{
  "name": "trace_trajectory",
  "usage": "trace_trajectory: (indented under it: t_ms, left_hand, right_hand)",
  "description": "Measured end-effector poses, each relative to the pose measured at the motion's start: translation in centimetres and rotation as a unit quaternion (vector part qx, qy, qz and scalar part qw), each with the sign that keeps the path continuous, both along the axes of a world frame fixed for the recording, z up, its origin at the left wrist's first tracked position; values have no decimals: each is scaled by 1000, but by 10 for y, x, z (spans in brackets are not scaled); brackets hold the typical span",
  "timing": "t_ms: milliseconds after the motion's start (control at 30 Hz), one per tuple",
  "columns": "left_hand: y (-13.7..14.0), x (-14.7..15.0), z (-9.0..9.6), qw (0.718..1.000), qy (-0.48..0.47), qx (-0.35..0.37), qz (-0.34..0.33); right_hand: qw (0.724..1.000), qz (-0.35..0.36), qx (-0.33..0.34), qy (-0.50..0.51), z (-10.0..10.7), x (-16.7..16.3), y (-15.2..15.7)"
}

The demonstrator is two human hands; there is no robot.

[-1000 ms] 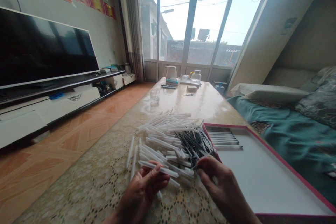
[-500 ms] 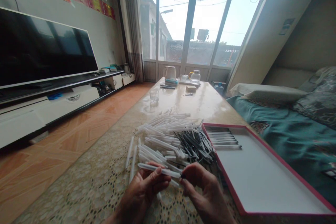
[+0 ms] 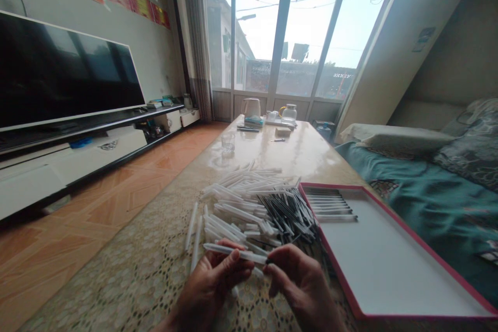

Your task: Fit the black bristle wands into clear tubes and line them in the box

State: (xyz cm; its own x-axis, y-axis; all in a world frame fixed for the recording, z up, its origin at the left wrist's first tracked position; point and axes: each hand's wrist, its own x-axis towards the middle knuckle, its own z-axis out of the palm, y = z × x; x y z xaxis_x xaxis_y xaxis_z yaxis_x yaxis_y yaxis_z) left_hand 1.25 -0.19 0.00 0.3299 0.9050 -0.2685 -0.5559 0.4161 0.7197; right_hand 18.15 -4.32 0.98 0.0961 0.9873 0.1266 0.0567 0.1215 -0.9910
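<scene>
My left hand (image 3: 212,282) is closed round the middle of a translucent white pen (image 3: 252,256), thumb on top, its pointed end to the left. At the pen's right end, my right hand (image 3: 299,277) pinches a small black end piece (image 3: 268,261) between thumb and forefinger. Just beyond the hands lies a heap of white pen barrels (image 3: 229,207). Thin black refills (image 3: 288,212) lie bunched against its right side. A shallow white tray (image 3: 389,259) with a pink rim stands to the right, holding a row of pens (image 3: 332,206) near its far left corner.
The long table has a patterned cover (image 3: 128,264). Farther back stand a drinking glass (image 3: 227,144), a small box (image 3: 282,131), a pitcher (image 3: 252,108) and a glass teapot (image 3: 288,113). A bed or sofa with a teal cover (image 3: 424,181) runs along the right.
My right hand has shifted slightly left and down at the pen's black end, its fingers closer against the barrel. The left hand and pen stay nearly in place.
</scene>
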Motion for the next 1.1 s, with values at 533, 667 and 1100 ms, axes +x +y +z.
trace_trajectory:
  t_ms: [533, 667, 1100]
  left_hand:
    - [0, 2, 0, 999, -8, 26, -22]
    - [-2, 5, -1, 999, -8, 34, -15]
    - [3, 2, -3, 999, -5, 40, -25]
  right_hand:
    - [945, -70, 124, -294, -31, -4, -1]
    - [898, -95, 148, -404, -34, -5, 1]
    - [949, -11, 80, -305, -15, 2, -4]
